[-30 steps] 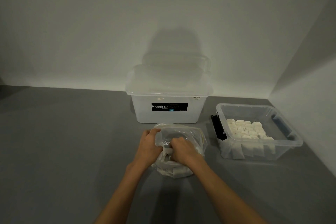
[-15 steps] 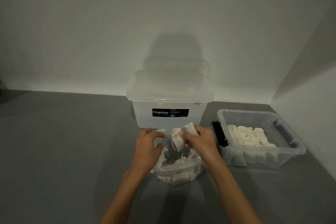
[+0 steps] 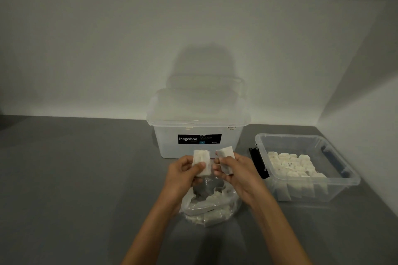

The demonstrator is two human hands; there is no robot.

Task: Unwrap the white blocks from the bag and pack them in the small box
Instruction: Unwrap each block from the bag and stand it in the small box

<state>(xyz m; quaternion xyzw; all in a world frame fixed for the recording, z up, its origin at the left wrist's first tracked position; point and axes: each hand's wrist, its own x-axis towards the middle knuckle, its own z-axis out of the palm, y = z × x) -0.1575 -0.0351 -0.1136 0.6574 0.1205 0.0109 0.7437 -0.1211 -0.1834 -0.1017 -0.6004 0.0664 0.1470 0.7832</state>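
1. Head view: the left hand (image 3: 183, 173) grasps one white rectangular block (image 3: 201, 162), and the right hand (image 3: 234, 170) grasps another white block (image 3: 225, 159). Both are raised just above the crumpled clear plastic bag (image 3: 210, 204), which lies on the grey tabletop (image 3: 86, 178) with more white blocks inside.
2. The step in hand looks like separating or unwrapping two blocks just drawn from the bag.
3. The small clear plastic box (image 3: 305, 170), at the right, already holds rows of blocks; the larger lidded "Megabox" tub (image 3: 197, 133) stands behind.
4. The next move likely calls for carrying the blocks right and setting them beside the packed rows.
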